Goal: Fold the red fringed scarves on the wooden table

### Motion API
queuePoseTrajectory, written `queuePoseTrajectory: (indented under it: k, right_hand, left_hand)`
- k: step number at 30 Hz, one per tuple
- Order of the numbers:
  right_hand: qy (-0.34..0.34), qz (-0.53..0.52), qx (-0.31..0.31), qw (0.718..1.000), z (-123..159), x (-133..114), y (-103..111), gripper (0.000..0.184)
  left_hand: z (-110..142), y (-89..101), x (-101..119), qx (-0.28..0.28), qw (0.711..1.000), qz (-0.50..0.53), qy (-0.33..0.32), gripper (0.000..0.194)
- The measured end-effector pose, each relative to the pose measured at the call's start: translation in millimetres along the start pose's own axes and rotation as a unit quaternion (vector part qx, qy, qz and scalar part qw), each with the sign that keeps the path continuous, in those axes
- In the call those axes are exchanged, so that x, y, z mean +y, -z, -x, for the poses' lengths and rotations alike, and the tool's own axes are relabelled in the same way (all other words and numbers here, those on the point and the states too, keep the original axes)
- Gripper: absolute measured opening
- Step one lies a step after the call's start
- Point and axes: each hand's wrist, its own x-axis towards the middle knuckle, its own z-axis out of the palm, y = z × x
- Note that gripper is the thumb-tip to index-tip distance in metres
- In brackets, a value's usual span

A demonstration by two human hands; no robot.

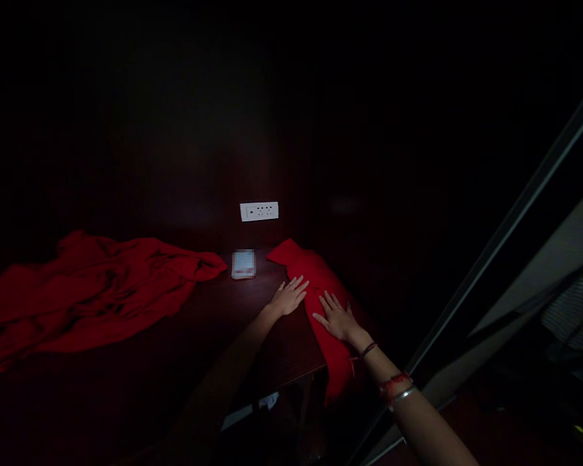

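Observation:
A folded red cloth (pixel 315 272) lies along the right end of a dark wooden table (pixel 252 336), its near end hanging over the table's edge. My left hand (pixel 288 298) lies flat with fingers spread, its fingertips on the cloth's left edge. My right hand (pixel 337 318) rests flat and open on top of the cloth, with bracelets and a red thread on the wrist. Neither hand holds anything.
A large crumpled red cloth (pixel 92 291) is spread over the left of the table. A small white pack (pixel 243 264) sits at the back near a white socket panel (pixel 259 211) on the dark wall. A slanted frame edge (pixel 505 239) runs along the right. The room is very dark.

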Motion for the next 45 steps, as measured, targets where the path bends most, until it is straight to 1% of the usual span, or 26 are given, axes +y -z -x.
queuePoseTrajectory:
  k: [2, 4, 6, 8, 12, 13, 15, 17, 19, 21, 22, 23, 25, 28, 31, 34, 38, 41, 45]
  right_hand:
    - [-0.012, 0.002, -0.012, 1.000, -3.2, 0.9, -2.2, 0.070]
    - [-0.025, 0.004, -0.015, 1.000, -5.3, 1.2, -2.9, 0.068]
    - [-0.036, 0.005, -0.019, 0.999, -6.6, 0.8, -2.4, 0.066]
    - [-0.039, 0.007, -0.018, 0.999, -7.3, 0.2, -1.7, 0.065]
    - [-0.031, 0.011, -0.016, 0.999, -7.8, 0.2, -0.2, 0.063]
    - [-0.030, 0.009, -0.021, 0.999, -7.9, 0.1, 1.6, 0.064]
    - [-0.022, 0.005, -0.024, 0.999, -8.6, -1.6, 9.0, 0.065]
    - [-0.029, 0.002, 0.007, 1.000, -11.5, -6.0, 21.6, 0.061]
    - [-0.053, 0.001, 0.077, 0.996, -18.1, -12.6, 36.8, 0.054]
    - [-0.072, 0.003, 0.137, 0.988, -29.2, -19.3, 49.7, 0.051]
    - [-0.074, 0.006, 0.152, 0.986, -36.3, -22.0, 53.8, 0.053]
    - [-0.071, 0.010, 0.154, 0.985, -44.0, -24.0, 56.0, 0.056]
    - [-0.071, 0.014, 0.124, 0.990, -60.3, -25.6, 54.9, 0.064]
    - [-0.082, 0.018, 0.057, 0.995, -82.8, -22.9, 44.3, 0.071]
    - [-0.096, 0.032, 0.026, 0.995, -98.9, -17.5, 32.2, 0.073]
    - [-0.096, 0.041, 0.014, 0.994, -107.3, -12.6, 23.8, 0.074]
    - [-0.088, 0.041, 0.024, 0.995, -109.2, -10.3, 19.9, 0.073]
    - [-0.084, 0.042, 0.022, 0.995, -109.4, -11.5, 21.0, 0.073]
    - [-0.083, 0.047, 0.011, 0.995, -111.0, -12.0, 24.7, 0.072]
  left_hand:
    - [-0.6, -0.2, 3.0, -0.055, 0.998, 0.009, 0.018, 0.045]
    - [-2.5, -0.1, 4.2, -0.072, 0.996, 0.010, 0.042, 0.047]
    - [-3.1, -0.1, 5.0, -0.069, 0.996, 0.010, 0.060, 0.048]
    - [-1.3, -0.6, 5.3, -0.051, 0.995, 0.006, 0.084, 0.048]
    - [8.3, -1.8, 1.4, -0.018, 0.986, -0.006, 0.167, 0.050]
    - [10.9, -1.8, -0.6, -0.015, 0.984, -0.008, 0.180, 0.051]
    - [15.3, -1.5, -4.8, -0.011, 0.983, -0.008, 0.185, 0.052]
    - [17.4, -1.4, -9.3, -0.005, 0.984, -0.010, 0.179, 0.052]
    - [16.4, -1.8, -14.5, 0.005, 0.985, -0.006, 0.172, 0.051]
    - [12.3, -2.3, -21.4, 0.019, 0.985, 0.003, 0.169, 0.050]
    - [9.3, -2.4, -25.6, 0.026, 0.985, 0.008, 0.169, 0.049]
    - [5.9, -2.3, -30.2, 0.031, 0.985, 0.012, 0.170, 0.048]
    - [-2.3, -2.2, -39.7, 0.037, 0.985, 0.017, 0.169, 0.046]
    - [-17.6, -3.3, -52.5, 0.046, 0.985, 0.023, 0.162, 0.045]
    - [-38.0, -6.8, -63.4, 0.053, 0.983, 0.028, 0.171, 0.046]
    - [-61.0, -10.2, -73.9, 0.053, 0.980, 0.032, 0.190, 0.048]
    - [-84.7, -11.6, -85.0, 0.039, 0.977, 0.037, 0.206, 0.048]
    - [-93.3, -13.1, -89.3, 0.019, 0.976, 0.038, 0.212, 0.046]
    - [-98.1, -17.0, -92.5, 0.007, 0.974, 0.033, 0.224, 0.046]
